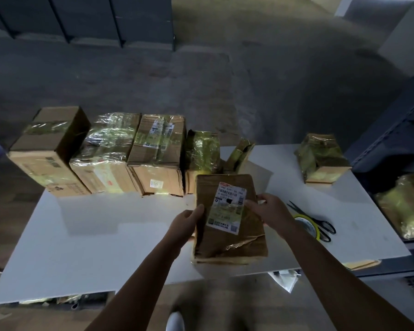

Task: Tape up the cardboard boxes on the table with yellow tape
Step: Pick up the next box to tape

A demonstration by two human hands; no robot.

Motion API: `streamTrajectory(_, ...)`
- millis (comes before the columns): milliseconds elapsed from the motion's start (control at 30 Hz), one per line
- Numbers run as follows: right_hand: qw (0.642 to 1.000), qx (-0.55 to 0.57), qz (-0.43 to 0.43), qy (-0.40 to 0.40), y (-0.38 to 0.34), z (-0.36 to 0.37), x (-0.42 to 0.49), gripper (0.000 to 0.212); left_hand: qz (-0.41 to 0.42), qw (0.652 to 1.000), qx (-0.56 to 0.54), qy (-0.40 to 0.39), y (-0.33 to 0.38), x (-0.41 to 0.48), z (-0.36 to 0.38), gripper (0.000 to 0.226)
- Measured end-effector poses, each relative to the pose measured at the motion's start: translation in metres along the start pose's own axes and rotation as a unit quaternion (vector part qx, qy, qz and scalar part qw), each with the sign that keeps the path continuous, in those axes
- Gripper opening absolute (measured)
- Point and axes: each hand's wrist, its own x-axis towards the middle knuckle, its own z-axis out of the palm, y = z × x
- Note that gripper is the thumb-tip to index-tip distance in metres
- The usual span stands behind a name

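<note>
A flat brown cardboard box (230,237) with a white shipping label lies on the white table (105,235) near the front edge. My left hand (188,219) grips its left side, thumb on top. My right hand (270,209) holds its right edge, thumb resting on the label. A roll of yellow tape (307,226) lies just right of my right wrist, partly hidden by my forearm. Black scissors (318,223) lie against the roll.
Several boxes wrapped in yellow tape stand in a row along the table's back left (105,151), some past the table's edge. One small taped box (320,158) sits at the back right. A metal shelf (402,139) with a wrapped parcel (406,206) flanks the right side.
</note>
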Motion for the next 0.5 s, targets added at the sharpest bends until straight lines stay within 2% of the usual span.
streamTrajectory(200,0.998,-0.039,0.049,-0.018,-0.007,0.002,0.008,0.053,0.027,0.993,0.025,0.109,0.013,0.012,0.010,0.058)
streamTrajectory(267,0.997,-0.049,0.063,-0.025,-0.010,0.005,0.010,0.061,0.052,0.990,0.053,0.117,0.023,0.019,0.015,0.060)
streamTrajectory(500,0.990,-0.102,0.088,-0.043,-0.021,0.009,0.017,0.070,0.036,0.978,0.150,0.141,0.033,0.038,0.025,0.079)
